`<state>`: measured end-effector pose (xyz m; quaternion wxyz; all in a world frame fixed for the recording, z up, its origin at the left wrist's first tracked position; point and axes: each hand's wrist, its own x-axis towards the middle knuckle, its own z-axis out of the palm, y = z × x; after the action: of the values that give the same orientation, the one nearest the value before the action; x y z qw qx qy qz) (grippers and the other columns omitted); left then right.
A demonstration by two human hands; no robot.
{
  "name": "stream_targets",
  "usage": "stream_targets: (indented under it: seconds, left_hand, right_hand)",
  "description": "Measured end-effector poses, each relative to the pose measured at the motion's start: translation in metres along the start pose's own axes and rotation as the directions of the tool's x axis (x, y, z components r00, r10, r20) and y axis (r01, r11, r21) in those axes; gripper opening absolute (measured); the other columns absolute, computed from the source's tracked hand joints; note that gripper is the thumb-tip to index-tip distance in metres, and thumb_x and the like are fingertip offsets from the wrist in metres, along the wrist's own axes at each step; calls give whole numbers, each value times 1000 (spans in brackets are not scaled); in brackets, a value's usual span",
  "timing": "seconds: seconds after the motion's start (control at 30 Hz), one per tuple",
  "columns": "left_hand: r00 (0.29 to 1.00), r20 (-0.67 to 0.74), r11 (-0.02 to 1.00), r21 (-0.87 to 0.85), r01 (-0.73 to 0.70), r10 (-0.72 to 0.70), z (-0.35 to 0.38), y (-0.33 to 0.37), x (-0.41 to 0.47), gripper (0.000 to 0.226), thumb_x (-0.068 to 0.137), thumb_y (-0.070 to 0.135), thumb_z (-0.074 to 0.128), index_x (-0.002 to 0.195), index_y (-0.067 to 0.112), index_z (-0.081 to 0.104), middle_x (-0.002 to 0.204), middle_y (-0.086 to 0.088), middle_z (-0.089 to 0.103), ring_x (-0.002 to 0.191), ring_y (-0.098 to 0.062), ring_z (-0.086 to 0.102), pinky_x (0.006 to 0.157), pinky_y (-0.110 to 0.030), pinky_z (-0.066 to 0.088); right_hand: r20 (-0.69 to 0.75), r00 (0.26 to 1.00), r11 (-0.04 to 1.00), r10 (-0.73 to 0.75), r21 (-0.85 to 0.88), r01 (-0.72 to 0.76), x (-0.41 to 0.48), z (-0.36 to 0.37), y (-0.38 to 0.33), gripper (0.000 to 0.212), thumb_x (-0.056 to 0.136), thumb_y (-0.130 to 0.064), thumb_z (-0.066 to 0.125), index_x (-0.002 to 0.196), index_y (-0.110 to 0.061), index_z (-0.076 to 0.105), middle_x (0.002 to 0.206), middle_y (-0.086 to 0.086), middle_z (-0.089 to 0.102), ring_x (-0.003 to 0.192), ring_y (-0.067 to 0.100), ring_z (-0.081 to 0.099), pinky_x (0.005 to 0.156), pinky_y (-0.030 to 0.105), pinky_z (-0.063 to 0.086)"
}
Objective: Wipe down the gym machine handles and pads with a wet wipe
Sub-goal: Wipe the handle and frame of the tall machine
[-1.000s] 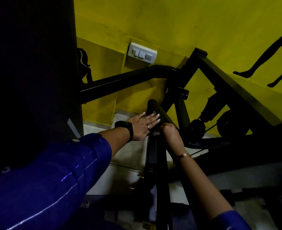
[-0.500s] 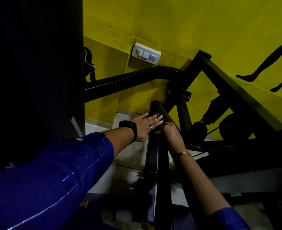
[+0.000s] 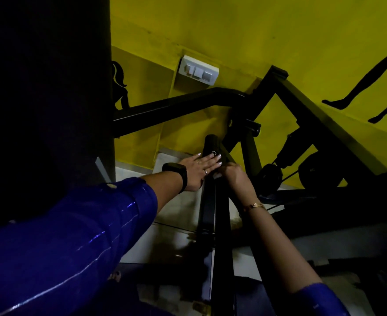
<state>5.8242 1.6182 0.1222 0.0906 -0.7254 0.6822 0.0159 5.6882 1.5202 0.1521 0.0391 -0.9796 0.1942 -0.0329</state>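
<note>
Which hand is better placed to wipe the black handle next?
Right hand: it curls round the handle with something white, probably the wipe, under it. Left hand only lies flat there.

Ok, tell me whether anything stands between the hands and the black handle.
Nothing visible does. The left hand lies flat on the black handle; the right hand holds a white wipe against it just below.

left hand (image 3: 199, 172) on handle (image 3: 211, 143), right hand (image 3: 236, 177) beside

matt black metal frame (image 3: 178, 108), shiny blue sleeve (image 3: 74, 236)
</note>
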Motion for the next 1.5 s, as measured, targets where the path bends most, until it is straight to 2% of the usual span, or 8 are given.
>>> stream_targets:
  seconds: [0.1, 0.27, 0.43, 0.63, 0.97, 1.13, 1.3, 1.5]
  left_hand:
    - [1000, 2, 1000, -8, -2, 2, 0, 1, 0, 71, 100, 23, 31, 154, 17, -14, 160, -3, -24, 149, -18, -16, 122, -42, 1]
    - [1000, 6, 1000, 13, 11, -11, -2, 4, -2, 70, 100, 24, 29, 154, 16, -15, 160, -5, -23, 149, -19, -16, 122, -42, 1]
    - [1000, -19, 996, 83, -19, 20, -10, 2, -4, 65, 103, 26, 25, 155, 12, -11, 162, -7, -16, 150, -21, -11, 122, -41, 1]
    - [975, 52, 951, 216, -222, 215, -6, 12, -16, 71, 102, 26, 29, 152, 16, -19, 161, -4, -22, 150, -19, -14, 120, -40, -6]
    - [980, -1, 954, 227, -196, 201, 4, 31, -39, 69, 103, 29, 27, 152, 14, -19, 162, -3, -20, 150, -19, -12, 120, -39, -6]
    - [985, -8, 964, 206, -168, 173, 3, 44, -49, 68, 102, 23, 27, 152, 15, -18, 161, -3, -20, 150, -17, -13, 120, -39, -6]
    - [988, -12, 973, 178, -146, 151, -6, 55, -57, 65, 103, 24, 28, 154, 15, -12, 162, -2, -17, 150, -18, -11, 122, -40, -2]
    - [996, 3, 994, -64, -94, 94, -4, 66, -65, 58, 107, 36, 17, 155, 16, -8, 163, -2, -13, 151, -19, -1, 120, -40, 9]
  right_hand:
    - [35, 997, 997, 70, -19, -69, -11, 9, -3, 28, 92, -12, 54, 118, -13, 66, 116, 10, 58, 104, 31, 54, 84, 40, 50]
    - [48, 998, 999, -43, 9, 42, -50, -6, -13, 25, 89, -15, 55, 105, -10, 73, 108, 12, 61, 101, 30, 56, 81, 32, 42]
    - [353, 936, 996, 12, -84, 19, -48, -14, -22, 30, 89, -20, 63, 113, -2, 66, 115, 16, 61, 108, 31, 59, 86, 35, 45]
    - [-14, 989, 985, 147, 91, -146, -54, -8, -20, 26, 88, -10, 60, 113, -12, 70, 108, 11, 63, 98, 26, 63, 79, 23, 42]
    - [117, 993, 993, 14, 114, -28, -132, -13, -32, 29, 90, -6, 60, 116, -14, 71, 113, 9, 58, 103, 20, 60, 80, 5, 30]
    - [393, 917, 997, 68, -51, -52, -119, -28, -42, 38, 98, -15, 49, 136, -8, 51, 136, 12, 53, 123, 26, 52, 93, 24, 34]
    - [112, 992, 998, 57, -29, -54, -109, -33, -62, 25, 89, -7, 58, 110, -3, 71, 121, 18, 60, 113, 32, 58, 93, 30, 40]
    - [169, 986, 999, -11, -47, 19, -140, -21, -75, 21, 87, -9, 59, 101, 2, 70, 110, 20, 59, 105, 35, 52, 82, 41, 43]
